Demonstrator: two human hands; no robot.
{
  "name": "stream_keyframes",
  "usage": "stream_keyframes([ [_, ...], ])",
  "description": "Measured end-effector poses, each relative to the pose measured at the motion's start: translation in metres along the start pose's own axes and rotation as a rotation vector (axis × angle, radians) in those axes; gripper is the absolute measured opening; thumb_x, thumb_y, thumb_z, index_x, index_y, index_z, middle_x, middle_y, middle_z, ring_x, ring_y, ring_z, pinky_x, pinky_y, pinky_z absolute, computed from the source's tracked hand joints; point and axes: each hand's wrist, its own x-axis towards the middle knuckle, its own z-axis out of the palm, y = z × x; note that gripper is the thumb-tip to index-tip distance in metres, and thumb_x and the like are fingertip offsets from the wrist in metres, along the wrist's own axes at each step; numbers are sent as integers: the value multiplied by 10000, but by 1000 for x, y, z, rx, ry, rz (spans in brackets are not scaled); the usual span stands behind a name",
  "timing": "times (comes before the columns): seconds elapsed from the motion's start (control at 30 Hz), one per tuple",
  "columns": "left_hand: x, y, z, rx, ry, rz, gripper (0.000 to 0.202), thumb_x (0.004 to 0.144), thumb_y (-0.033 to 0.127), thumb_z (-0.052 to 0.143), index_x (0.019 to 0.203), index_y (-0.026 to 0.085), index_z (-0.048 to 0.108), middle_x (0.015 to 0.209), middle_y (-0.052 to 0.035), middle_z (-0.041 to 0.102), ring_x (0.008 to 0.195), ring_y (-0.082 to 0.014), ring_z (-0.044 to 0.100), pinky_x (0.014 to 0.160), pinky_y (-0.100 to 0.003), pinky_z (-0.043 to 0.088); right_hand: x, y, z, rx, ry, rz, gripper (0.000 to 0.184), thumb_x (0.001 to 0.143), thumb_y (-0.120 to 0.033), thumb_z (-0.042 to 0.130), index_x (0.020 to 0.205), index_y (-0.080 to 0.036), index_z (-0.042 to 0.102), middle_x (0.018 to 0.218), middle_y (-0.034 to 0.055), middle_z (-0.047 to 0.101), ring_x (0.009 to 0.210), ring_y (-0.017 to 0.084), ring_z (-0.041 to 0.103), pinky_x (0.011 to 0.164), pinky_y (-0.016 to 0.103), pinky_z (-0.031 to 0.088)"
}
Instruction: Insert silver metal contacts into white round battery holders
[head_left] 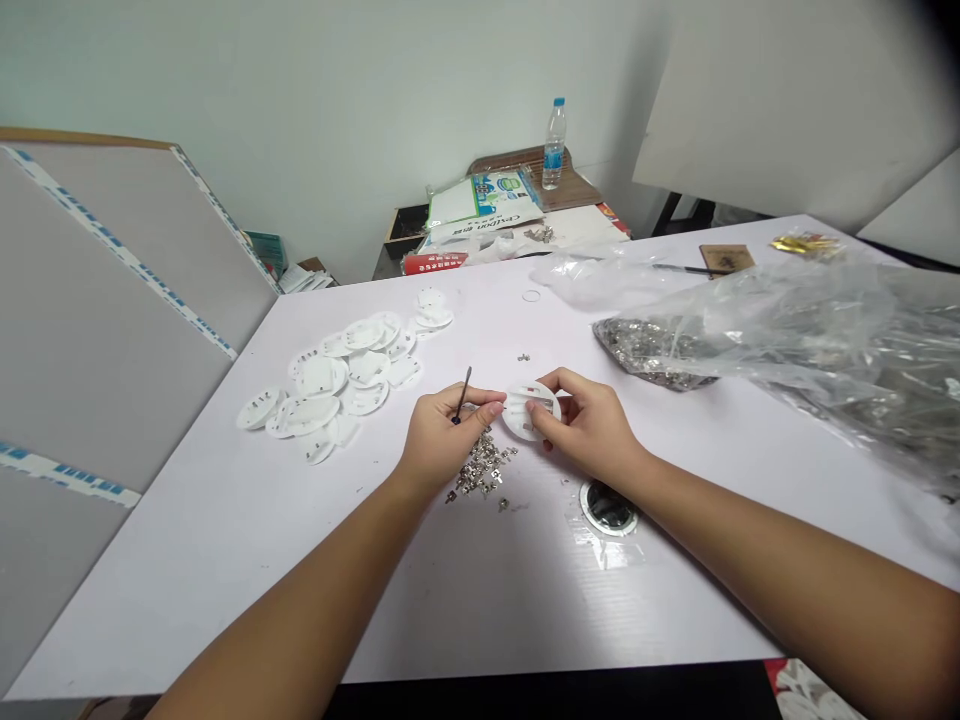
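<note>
A round white plastic disc [516, 416] with slots and small metal pieces on its upper face is held tilted over the table. My right hand [592, 415] grips its right side, thumb on top and fingers behind. My left hand [446, 430] is closed around a small screwdriver [463, 392], whose thin dark shaft points up between the fingers. The left thumb and forefinger pinch together at the disc's left edge; whether a small part is between them cannot be made out. Below the hands lies a heap of small metal clips [482, 468].
Several similar white discs [315, 378] are piled at the left. A plastic bag of metal parts [652, 350] spreads over the right side. A black round piece in a white ring [609, 507] is near my right forearm. A water bottle [554, 145] stands behind. Grey panel [112, 300] borders the left.
</note>
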Motion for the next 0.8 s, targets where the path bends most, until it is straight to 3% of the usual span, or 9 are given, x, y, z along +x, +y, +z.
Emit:
stream_keyframes([
  [0.2,-4,2,3,165,108,54,278,782,428,732,916,184,731,503,59,327,491,-78,286,496,-228,263,-2,-4,1,-139,-5,-156,124,840,-271,601,924,-181,621,648,-11,581,546,111,522,532,251,417],
  [0.4,-5,2,6,228,149,97,238,797,395,718,908,185,690,514,63,373,489,-78,314,512,-222,314,-7,-6,3,-65,-29,-118,131,843,-293,608,913,-183,604,646,-18,548,547,104,488,531,249,410],
  [0.8,-4,-1,9,154,124,89,232,799,387,726,874,174,672,500,74,319,482,-66,283,487,-206,274,-10,-8,6,3,-26,-84,126,818,-283,634,867,-194,559,631,-42,514,526,85,454,507,228,382],
])
